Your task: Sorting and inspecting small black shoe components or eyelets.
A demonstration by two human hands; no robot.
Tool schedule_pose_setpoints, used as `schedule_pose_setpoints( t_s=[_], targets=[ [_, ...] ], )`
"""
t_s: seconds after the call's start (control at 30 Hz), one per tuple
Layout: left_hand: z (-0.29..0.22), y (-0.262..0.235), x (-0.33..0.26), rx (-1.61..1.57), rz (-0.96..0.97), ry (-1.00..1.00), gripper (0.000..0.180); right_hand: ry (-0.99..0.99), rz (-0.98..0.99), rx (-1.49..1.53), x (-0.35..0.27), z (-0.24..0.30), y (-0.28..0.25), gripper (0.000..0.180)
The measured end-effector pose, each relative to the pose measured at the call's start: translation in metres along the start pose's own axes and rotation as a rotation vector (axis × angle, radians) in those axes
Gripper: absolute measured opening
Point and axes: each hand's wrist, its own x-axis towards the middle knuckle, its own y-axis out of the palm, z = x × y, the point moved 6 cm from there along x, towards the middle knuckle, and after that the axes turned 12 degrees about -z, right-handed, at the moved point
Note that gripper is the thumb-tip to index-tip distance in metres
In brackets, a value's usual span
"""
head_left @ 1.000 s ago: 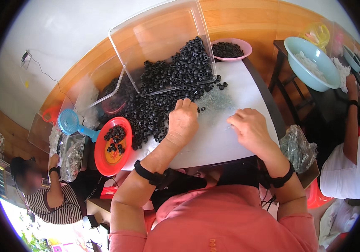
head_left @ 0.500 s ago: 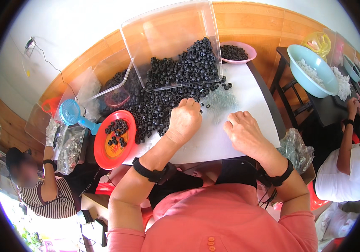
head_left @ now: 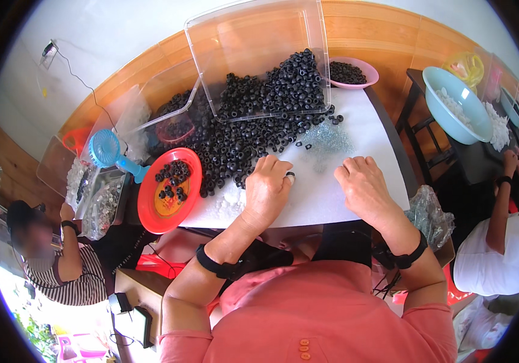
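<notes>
My left hand (head_left: pixel 266 186) is closed over the white tabletop sheet, pinching a small black ring-shaped part (head_left: pixel 290 175) with something white at it. Beside it on the right, my right hand (head_left: pixel 363 186) has its fingers curled in; whatever they hold, if anything, is hidden. Just beyond both hands lies a scatter of tiny clear bits (head_left: pixel 327 144). A large heap of black ring-shaped parts (head_left: pixel 229 148) spreads to the far left of my hands. Small white pieces (head_left: pixel 230 202) lie near my left wrist.
A tipped clear bin (head_left: pixel 259 36) spills black parts. At left stand a red plate (head_left: pixel 150 202) and a blue handheld fan (head_left: pixel 105 148); a pink bowl (head_left: pixel 359 77) sits at the back. Co-workers sit on both sides, one near a light-blue basin (head_left: pixel 453 124).
My left hand has come nearer to me, and a black part with something white now shows at its fingertips. My right hand stays curled, slightly farther right. The view has shifted a little.
</notes>
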Motion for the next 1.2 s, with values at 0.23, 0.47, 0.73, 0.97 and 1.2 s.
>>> schedule_pose_setpoints(
  t_s=[0.23,0.47,0.73,0.97,1.2],
  targets=[
    [-0.004,0.019,0.003,0.267,0.084,0.147,0.014,0.063,0.018,0.014,-0.005,-0.011,-0.001,0.013],
    [-0.005,0.002,-0.001,-0.206,0.031,-0.095,0.012,0.351,-0.173,0.517,-0.001,-0.009,-0.010,0.015],
    [0.002,-0.013,-0.039,-1.013,0.062,-0.974,0.026,0.658,-0.265,1.185,0.010,0.036,0.014,0.009],
    [0.006,-0.031,-0.053,-1.110,-0.066,-0.968,0.028,0.619,-0.147,1.166,0.025,0.057,0.016,0.008],
    [0.007,-0.039,-0.061,-1.232,-0.136,-1.003,0.032,0.512,-0.199,1.033,0.031,0.076,0.013,0.009]
  ],
)
